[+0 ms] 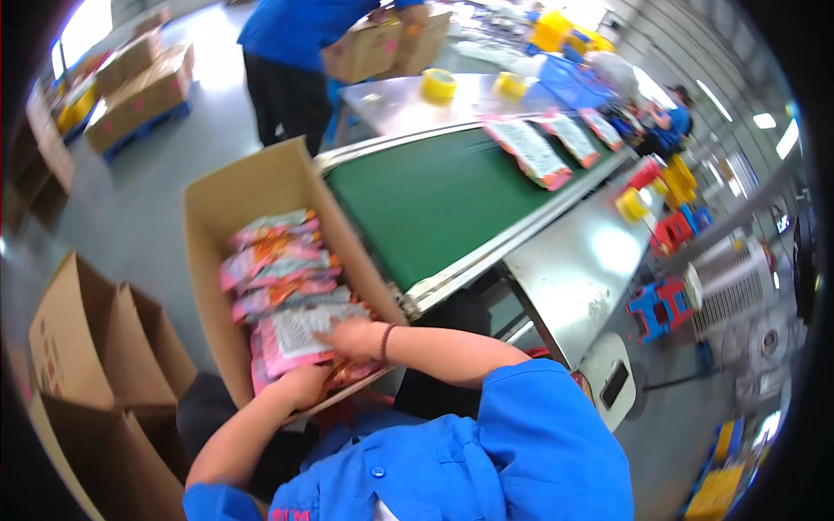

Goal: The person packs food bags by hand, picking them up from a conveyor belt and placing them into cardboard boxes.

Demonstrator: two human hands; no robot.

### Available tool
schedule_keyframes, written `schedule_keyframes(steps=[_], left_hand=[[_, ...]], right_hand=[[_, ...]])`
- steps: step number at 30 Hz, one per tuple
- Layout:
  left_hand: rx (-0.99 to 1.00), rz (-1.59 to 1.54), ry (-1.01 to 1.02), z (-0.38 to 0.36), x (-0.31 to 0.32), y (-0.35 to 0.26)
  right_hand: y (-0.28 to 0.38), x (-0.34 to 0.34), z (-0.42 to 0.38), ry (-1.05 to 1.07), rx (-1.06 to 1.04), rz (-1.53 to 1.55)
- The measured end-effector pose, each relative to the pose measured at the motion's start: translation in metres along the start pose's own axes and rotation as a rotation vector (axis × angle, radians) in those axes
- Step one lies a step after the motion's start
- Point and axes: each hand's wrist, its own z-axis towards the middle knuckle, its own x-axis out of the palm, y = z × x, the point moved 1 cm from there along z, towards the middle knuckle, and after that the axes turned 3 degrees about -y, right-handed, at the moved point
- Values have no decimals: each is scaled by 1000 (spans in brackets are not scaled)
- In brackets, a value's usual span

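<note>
An open cardboard box (pixel 204 252) stands in front of me, tilted in the view, with several pink and orange printed packets (pixel 282 260) lying in an overlapping row inside. Nearest to me is a pink packet with a white printed label (pixel 300 334). My right hand (pixel 354 337), with a dark bracelet at the wrist, rests on this packet's right side with its fingers stretched out. At the packet's lower edge, inside the near end of the box, is my left hand (pixel 306 385); its fingers are hidden.
A green conveyor belt (pixel 417 200) carries several packets (pixel 530 152) at its far end. Metal tables (pixel 573 269) flank it, with yellow tape rolls (pixel 439 85). Empty cartons (pixel 78 339) stand at left. A person in blue (pixel 291 39) works beyond; another sits farther right.
</note>
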Motion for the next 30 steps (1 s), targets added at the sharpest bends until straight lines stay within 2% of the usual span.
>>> schedule_keyframes(steps=[1,2,3,4,6,8,9,10,12,13,14,15,16,17,18,20,22,24,25,30], left_hand=[[43,44,1,-7,-27,-14],[108,69,85,-12,-49,-27],[169,87,168,-16,-68,-38],[205,117,156,-22,-88,-50],[193,-347,-96,-26,-122,-67],[246,-473,-369,-20,-133,-69],[268,-440,-464,-18,-141,-71],[361,-521,-482,-9,-143,-66],[305,-737,-444,-7,-153,-76],[317,-725,-441,1,-153,-79],[329,-909,-436,11,-151,-79],[337,-1091,-425,20,-150,-80],[344,-1074,-411,30,-150,-84],[338,-1106,-412,39,-149,-87],[330,-1138,-415,49,-148,-91],[313,-1165,-380,65,-151,-101],[268,-1202,-416,78,-156,-111],[284,-1193,-419,94,-167,-115],[281,-1194,-429,104,-177,-123],[183,-1292,-437,190,-206,-145]], right_hand=[[9,-22,-12,40,-29,33],[14,-38,-20,148,1,187],[15,-39,-23,79,-22,210],[14,-45,-26,75,-69,279],[16,-95,-57,54,-9,334],[9,-153,-107,-190,14,370],[-6,-169,-126,-317,13,323],[-11,-208,-154,-258,110,339],[-58,-233,-190,-523,164,38],[-69,-256,-213,-637,272,-12],[-84,-276,-230,-738,333,12],[-114,-284,-239,-904,375,-105],[-120,-301,-254,-976,445,-147],[-162,-300,-258,-1011,554,-149],[-186,-286,-262,-1025,570,-147],[-227,-254,-265,-1040,1043,-195],[-265,-181,-263,-661,1212,68],[-305,-115,-244,-1036,1088,205],[-283,-121,-244,-937,1108,167],[-242,-116,-244,-823,890,89]])
